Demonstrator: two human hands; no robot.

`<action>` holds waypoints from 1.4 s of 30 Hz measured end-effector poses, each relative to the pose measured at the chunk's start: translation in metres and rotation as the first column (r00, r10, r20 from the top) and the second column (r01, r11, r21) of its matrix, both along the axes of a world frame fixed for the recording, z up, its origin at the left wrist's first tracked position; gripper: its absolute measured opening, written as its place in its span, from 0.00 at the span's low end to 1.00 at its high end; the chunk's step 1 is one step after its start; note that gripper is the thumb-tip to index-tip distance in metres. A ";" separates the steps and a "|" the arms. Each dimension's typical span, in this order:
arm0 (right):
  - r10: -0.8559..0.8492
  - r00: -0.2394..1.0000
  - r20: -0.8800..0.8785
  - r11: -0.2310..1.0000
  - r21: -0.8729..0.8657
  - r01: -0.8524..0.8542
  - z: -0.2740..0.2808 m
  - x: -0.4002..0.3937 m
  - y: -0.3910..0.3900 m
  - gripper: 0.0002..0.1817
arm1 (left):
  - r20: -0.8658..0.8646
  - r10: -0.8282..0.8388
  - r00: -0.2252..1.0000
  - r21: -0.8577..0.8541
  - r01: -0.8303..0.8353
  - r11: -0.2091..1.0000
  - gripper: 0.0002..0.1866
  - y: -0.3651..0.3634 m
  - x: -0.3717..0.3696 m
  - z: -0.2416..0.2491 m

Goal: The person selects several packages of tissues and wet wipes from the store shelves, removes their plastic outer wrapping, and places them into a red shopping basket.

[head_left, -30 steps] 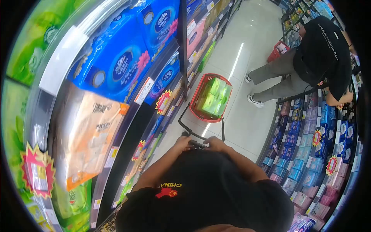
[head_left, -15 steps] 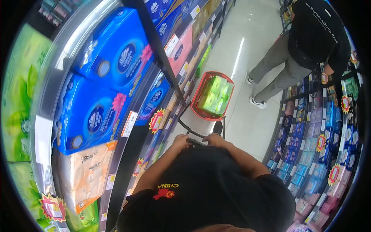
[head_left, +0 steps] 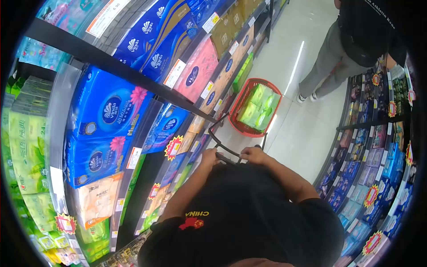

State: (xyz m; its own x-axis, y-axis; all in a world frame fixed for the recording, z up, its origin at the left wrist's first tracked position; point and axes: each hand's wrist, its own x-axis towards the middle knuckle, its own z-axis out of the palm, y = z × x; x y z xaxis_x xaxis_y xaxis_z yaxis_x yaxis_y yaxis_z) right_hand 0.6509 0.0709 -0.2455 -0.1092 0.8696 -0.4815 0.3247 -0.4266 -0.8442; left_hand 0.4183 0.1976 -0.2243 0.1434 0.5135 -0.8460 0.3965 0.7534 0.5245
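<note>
both hands on the handle, basket close to the left shelving

a long open-slotted red plastic basket rides ahead of the wearer, carrying a bright green plastic-wrapped pack. its left rim runs near the edge of the tall left shelving, lined with blue packs; a slanting black metal post stands along that edge. more room lies on the right, where pale glossy floor tiles stretch to the low right shelving of blue and purple packs. far ahead the floor is open too, between the left shelving and a person in grey trousers at the far right.

the left hand is curled around the left part of a thin black handle; the right hand grips it farther right.

compared with half a second ago, the person in grey trousers is farther off, shoes closer together; the basket sits slightly more to the right in view, and both hands have kept their hold.
</note>
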 end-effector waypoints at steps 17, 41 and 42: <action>-0.333 0.656 -0.678 0.898 -0.018 0.439 0.197 0.040 0.245 0.22 | 0.206 0.071 0.976 -0.237 -0.021 0.971 0.16 0.001 0.057 0.005; -0.432 0.350 -0.831 0.789 -0.160 0.593 0.197 0.056 0.354 0.04 | 0.238 -0.206 0.949 0.026 0.206 0.978 0.22 0.058 0.088 -0.049; -0.435 0.351 -0.829 0.791 -0.165 0.589 0.196 0.058 0.352 0.04 | 0.230 -0.201 0.952 0.025 0.201 0.979 0.22 0.059 0.091 -0.047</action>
State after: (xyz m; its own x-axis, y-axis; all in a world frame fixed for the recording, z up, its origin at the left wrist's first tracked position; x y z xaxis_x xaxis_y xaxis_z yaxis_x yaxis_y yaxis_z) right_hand 0.7092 0.4224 -0.0498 0.1240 0.9426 -0.3100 -0.7516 -0.1147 -0.6496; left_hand 0.5091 0.2568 -0.2714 0.4347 0.4549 -0.7772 0.4082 0.6697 0.6203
